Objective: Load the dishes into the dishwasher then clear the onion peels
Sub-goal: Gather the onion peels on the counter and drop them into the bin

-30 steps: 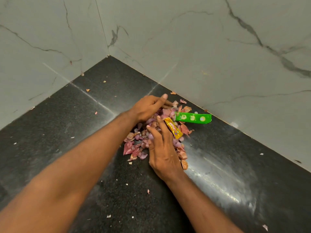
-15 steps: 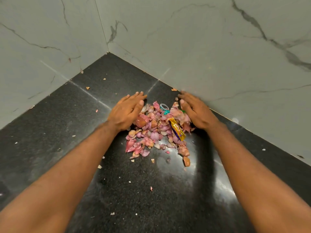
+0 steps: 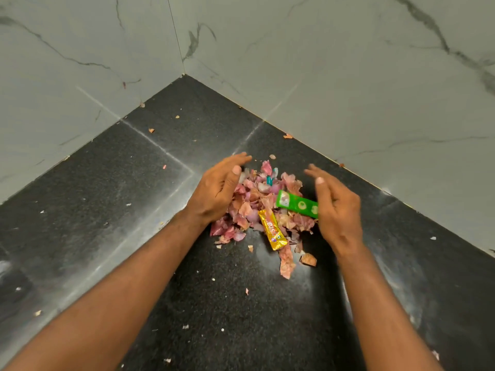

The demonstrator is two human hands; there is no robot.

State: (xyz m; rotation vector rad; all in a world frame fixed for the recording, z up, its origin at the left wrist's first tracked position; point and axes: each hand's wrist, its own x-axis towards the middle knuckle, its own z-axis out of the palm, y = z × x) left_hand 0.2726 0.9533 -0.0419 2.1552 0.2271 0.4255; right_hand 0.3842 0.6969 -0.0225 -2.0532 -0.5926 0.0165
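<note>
Two hands flank a heap of onion peels (image 3: 257, 202) lying on a black speckled desk (image 3: 134, 210), near the corner where two pale marbled walls (image 3: 348, 76) meet. On one side the left hand (image 3: 218, 190) stands on edge, fingers straight and together, palm turned toward the heap and its lower edge against the peels. Opposite, the right hand (image 3: 336, 207) is likewise on edge, fingers loosely extended and gripping nothing, palm facing inward. A green wrapper (image 3: 296, 203) lies atop the heap with one end hidden behind the right hand; whether the palm touches it cannot be told. A yellow wrapper (image 3: 272, 232) lies tilted on the near side of the heap, its lower end on the bare desk. A few larger peel pieces (image 3: 286, 261) sit just beyond the heap toward the person, and small flakes are scattered across the desk.
</note>
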